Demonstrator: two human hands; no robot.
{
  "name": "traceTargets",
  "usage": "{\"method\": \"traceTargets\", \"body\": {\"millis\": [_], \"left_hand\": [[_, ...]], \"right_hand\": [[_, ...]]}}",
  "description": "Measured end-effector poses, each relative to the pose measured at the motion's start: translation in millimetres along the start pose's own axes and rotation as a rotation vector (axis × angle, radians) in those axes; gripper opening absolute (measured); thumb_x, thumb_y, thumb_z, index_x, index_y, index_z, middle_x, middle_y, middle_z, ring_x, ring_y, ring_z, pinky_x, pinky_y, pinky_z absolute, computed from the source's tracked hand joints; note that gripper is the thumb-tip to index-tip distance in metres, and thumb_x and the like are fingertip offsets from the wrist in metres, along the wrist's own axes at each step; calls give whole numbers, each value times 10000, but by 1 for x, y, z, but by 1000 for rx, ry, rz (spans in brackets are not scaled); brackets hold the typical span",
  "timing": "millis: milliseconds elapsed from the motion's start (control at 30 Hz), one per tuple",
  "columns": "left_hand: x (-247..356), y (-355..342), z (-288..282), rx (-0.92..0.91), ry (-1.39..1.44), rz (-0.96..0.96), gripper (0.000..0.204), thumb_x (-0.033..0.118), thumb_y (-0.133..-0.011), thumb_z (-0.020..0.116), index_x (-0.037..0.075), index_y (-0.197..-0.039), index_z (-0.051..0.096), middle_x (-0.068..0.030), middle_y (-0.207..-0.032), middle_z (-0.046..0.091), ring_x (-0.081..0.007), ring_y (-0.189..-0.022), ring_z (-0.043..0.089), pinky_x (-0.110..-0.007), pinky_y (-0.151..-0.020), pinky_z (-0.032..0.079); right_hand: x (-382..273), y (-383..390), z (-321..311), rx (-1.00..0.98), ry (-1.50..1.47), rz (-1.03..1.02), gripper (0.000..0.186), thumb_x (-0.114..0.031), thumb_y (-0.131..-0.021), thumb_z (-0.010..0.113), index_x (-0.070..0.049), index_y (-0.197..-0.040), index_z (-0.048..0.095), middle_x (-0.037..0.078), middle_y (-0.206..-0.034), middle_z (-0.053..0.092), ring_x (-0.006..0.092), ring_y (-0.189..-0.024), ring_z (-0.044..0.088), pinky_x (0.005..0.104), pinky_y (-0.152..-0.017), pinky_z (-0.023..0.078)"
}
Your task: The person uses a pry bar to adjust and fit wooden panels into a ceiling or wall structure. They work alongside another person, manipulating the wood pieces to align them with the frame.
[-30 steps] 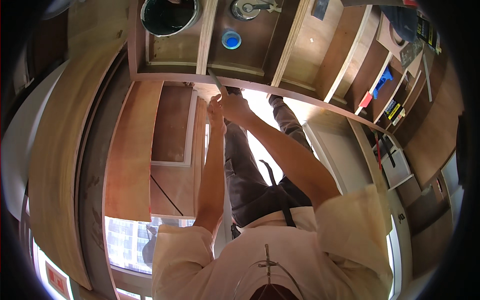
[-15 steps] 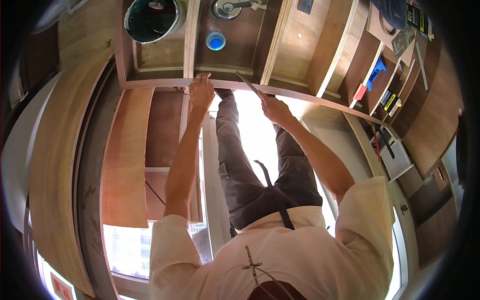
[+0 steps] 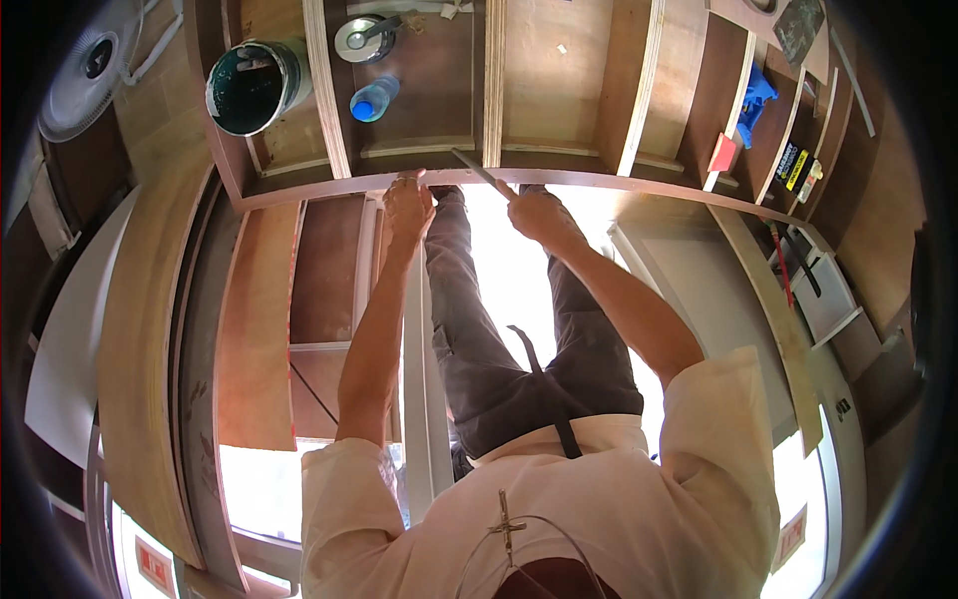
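A brown wooden cabinet with several compartments lies across the far side, and its long front edge (image 3: pixel 589 180) runs in front of both hands. My left hand (image 3: pixel 407 210) is at this edge, its fingers bent over the edge and its thumb to the right. A little to the right, my right hand (image 3: pixel 542 218) is closed around a thin, straight grey tool, perhaps a file (image 3: pixel 475 168). The tool slants up and left across the edge, with its tip over the compartment behind. Its grip end is hidden in my fist.
Compartments hold a dark-lined bucket (image 3: pixel 289 75), a blue-capped plastic bottle (image 3: pixel 376 98), a round metal-topped container (image 3: pixel 361 42), a blue cloth (image 3: pixel 755 100) and a black-and-yellow box (image 3: pixel 793 168). A white fan (image 3: pixel 88 78) stands far left. Loose wooden boards (image 3: pixel 261 339) stand at the left.
The view has shifted, so the cabinet sits farther left. My left fingers are bent more over the edge. My right hand and the grey tool have moved slightly left in the picture.
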State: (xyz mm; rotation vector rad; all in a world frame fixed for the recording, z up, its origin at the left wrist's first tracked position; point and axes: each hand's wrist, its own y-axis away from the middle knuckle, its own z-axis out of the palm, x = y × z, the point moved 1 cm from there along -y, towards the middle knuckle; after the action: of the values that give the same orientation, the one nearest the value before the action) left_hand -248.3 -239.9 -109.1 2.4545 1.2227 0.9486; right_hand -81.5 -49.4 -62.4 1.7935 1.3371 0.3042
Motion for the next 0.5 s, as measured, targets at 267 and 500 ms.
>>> {"method": "traceTargets", "body": {"millis": [267,500], "left_hand": [[29,-29,22,-49,-324,297,291,158,-814,614,111,-1100,627,-83,-1080,616,-249,-1030,586,-413,-908,451],[31,-53,27,-115,-216,391,106,152,-782,669,105,-875,649,-85,-836,625,-263,-825,624,-400,-728,511]], "right_hand": [[23,73,-57,-63,-626,94,532,-178,-930,496,-168,-1438,339,198,-650,593,340,-601,607,457,-604,474],[67,137,-43,92,-703,128,548,-164,-918,505,-196,-1439,341,205,-674,601,344,-610,609,470,-618,475]]}}
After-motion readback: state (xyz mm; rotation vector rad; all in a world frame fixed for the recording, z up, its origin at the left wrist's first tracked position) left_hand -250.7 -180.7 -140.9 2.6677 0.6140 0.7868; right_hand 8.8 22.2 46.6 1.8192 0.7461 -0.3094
